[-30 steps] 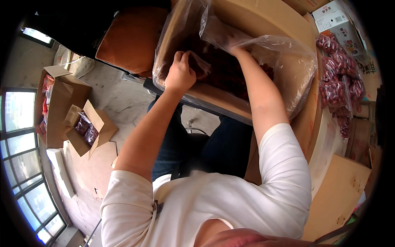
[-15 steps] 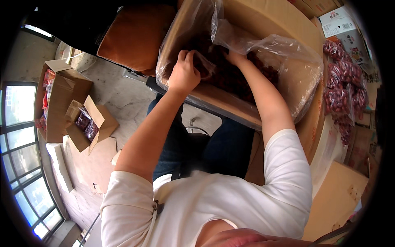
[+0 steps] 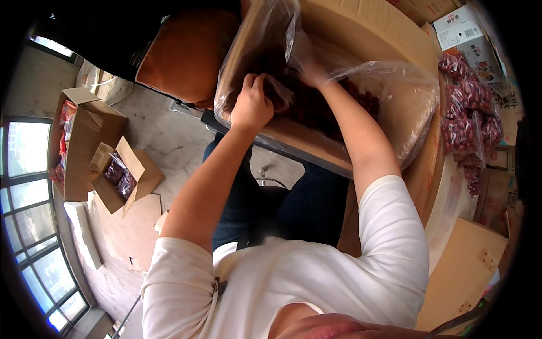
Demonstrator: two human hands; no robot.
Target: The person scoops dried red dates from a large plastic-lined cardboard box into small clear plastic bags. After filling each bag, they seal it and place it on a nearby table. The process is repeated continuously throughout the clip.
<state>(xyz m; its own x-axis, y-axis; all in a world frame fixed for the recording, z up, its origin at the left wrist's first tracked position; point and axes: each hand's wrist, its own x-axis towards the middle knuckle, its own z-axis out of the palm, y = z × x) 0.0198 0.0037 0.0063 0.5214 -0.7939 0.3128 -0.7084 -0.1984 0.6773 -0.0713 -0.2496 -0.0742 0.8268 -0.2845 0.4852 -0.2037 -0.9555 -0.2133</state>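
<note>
A large cardboard box [image 3: 353,25] lined with clear plastic film [image 3: 406,85] stands before me, with dark red dates [image 3: 333,110] inside. Over its near left part, my left hand [image 3: 253,106] is closed on a small clear plastic bag [image 3: 279,93], held among the dates with some dark red showing through. My right hand [image 3: 314,73] is down in the box, to the right of the bag and close to a raised fold of the liner. Motion smears it, and its fingers are hidden, so what it holds cannot be made out.
Filled clear bags of red dates [image 3: 471,96] are piled at the right, beside a white printed carton [image 3: 466,34]. An orange-brown cushion [image 3: 189,53] sits left of the box. Open cardboard cartons [image 3: 144,164] with packed bags stand on the floor at left, near windows.
My right hand has shifted slightly up and left, toward the small bag, and is now blurred. My left hand keeps its hold on the bag, almost in place.
</note>
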